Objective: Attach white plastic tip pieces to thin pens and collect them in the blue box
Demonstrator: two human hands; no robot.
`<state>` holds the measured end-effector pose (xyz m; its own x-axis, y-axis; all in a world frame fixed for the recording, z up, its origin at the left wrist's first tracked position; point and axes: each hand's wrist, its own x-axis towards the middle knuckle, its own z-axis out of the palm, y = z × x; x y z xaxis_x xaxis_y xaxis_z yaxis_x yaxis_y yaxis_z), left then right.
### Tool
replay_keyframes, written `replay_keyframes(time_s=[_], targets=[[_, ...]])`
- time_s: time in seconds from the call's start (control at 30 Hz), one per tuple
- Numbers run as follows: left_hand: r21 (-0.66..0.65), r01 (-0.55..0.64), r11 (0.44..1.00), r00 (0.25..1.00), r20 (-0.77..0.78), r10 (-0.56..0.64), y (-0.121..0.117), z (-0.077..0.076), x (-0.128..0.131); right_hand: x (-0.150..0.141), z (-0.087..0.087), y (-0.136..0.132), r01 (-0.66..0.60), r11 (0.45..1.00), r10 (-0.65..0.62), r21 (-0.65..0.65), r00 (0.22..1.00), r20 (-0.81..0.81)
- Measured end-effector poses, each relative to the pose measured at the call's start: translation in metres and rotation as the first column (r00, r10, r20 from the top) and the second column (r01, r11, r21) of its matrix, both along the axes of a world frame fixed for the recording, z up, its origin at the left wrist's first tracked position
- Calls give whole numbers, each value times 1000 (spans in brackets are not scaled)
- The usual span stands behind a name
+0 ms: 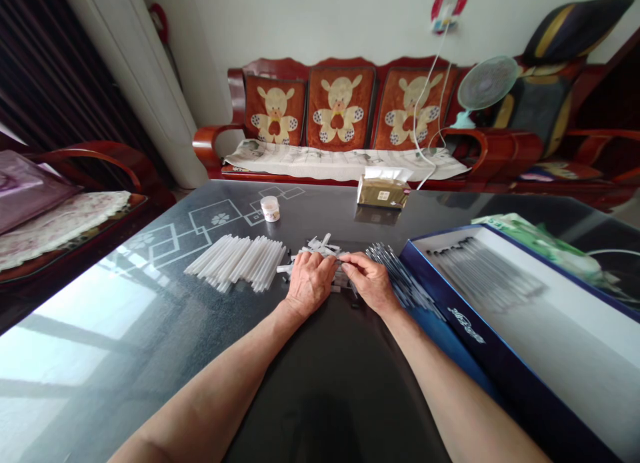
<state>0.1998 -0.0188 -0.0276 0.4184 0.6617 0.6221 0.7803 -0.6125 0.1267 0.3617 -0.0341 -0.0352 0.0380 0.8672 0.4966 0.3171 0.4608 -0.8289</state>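
Note:
My left hand point(310, 283) lies palm down on a loose heap of short white plastic sticks point(315, 246), and its fingers hide part of the heap. My right hand point(370, 283) is beside it, with its fingertips close together at the heap's right edge, pinching a small white stick point(345, 263). To the left lies a neat bed of long white plastic tubes point(235, 263). A fanned row of thin dark-tipped sticks point(395, 273) is just right of my right hand.
An open blue box point(465, 326) with dark-tipped sticks in rows point(485, 273) stands at the right of the dark glass table point(100, 303). A small white jar point(270, 208) and a tissue packet point(383, 193) stand farther back. Beyond are a wooden sofa point(340, 109) and a fan point(487, 83).

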Motion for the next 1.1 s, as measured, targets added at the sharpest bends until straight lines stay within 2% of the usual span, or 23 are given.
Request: replay_keyframes(time_s=[0.1, 0.2, 0.3, 0.37, 0.6, 0.73, 0.9, 1.0, 1.1], targets=[[4, 1, 1000, 1000, 0, -1, 0, 0, 0, 0, -2, 0, 5, 1000, -5, -25, 999, -32], [5, -7, 1000, 1000, -10, 7, 0, 1, 0, -1, 0, -3, 62, 998, -63, -33, 997, -34], [6, -8, 1000, 1000, -20, 8, -1, 2, 0, -2, 4, -4, 146, 987, -152, 65, 985, 84], [3, -9, 1000, 1000, -26, 9, -1, 2, 0, -2, 5, -4, 159, 981, -175, 113, 973, 149], [-12, -6, 1000, 1000, -14, 6, 0, 1, 0, -1, -1, -3, 78, 993, -89, 89, 989, 118], [-7, 0, 1000, 1000, -7, 0, 0, 1, 0, -2, 0, -5, 114, 992, -119, 57, 988, 96], [0, -11, 1000, 999, -32, 11, 0, 0, 0, -1, 4, -3, 178, 973, -203, 148, 964, 172], [-3, -16, 1000, 999, -41, 16, 1, -1, 0, -1, 3, -1, 148, 970, -185, 194, 964, 189], [0, -13, 1000, 1000, -28, 13, 1, -2, 0, -2, 1, -1, 117, 979, -146, 167, 973, 177]])
